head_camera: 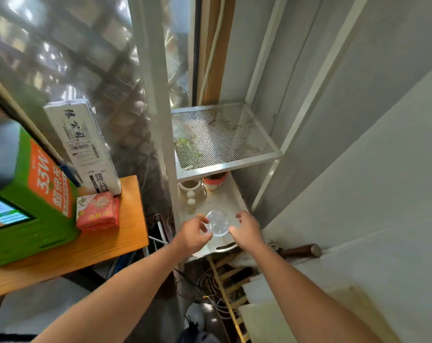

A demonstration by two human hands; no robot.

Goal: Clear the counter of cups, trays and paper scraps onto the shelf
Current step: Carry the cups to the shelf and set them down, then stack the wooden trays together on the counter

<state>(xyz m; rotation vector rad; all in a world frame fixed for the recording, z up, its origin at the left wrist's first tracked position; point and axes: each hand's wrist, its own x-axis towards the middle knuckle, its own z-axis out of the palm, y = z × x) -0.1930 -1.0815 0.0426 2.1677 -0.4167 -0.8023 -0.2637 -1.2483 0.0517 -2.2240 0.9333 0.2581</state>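
Clear plastic cup (217, 223): over the lower shelf tray (231, 194), gripped at its rim between left hand (192, 235) and right hand (247, 229), fingers curled against it. White jug (190, 188) behind. Orange counter (106, 246) to the left.

Two bare forearms enter from about six o'clock, one from seven and one from five, both uncovered as far as the frame shows: no sleeve edge, no watch, no band or bracelet at either wrist. The left hand (194, 232) and the right hand (247, 229) wear no gloves and show no rings on the fingers in view. Nails look short and plain, though blur hides finer detail.
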